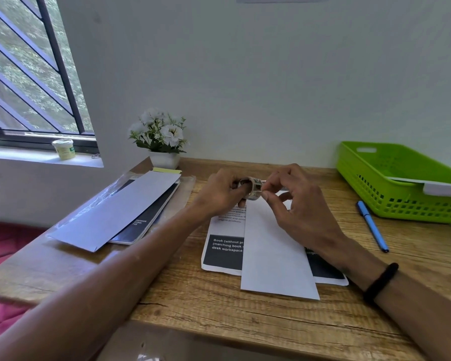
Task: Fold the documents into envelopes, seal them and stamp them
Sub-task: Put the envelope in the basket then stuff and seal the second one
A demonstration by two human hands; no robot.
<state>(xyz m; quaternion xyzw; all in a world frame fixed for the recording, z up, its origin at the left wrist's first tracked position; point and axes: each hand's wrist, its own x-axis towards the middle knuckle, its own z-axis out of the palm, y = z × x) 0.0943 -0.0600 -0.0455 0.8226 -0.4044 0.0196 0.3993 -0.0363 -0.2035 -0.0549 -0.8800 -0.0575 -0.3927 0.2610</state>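
Observation:
A small roll of printed stamps [254, 188] hangs above the desk, gripped in my left hand [220, 191]. My right hand [294, 201] pinches the roll's loose end with thumb and forefinger. Beneath both hands a long white envelope [274, 254] lies lengthwise on a printed document [224, 252] with black blocks of text. To the left, a second white envelope [115, 212] with a yellow strip at its flap rests on a dark spiral pad [143, 225].
A green plastic basket [401, 178] holding a white envelope stands at the back right, a blue pen [372, 225] in front of it. A potted white flower [159, 139] sits at the back by the wall. A clear plastic sleeve [107, 188] lies under the pad.

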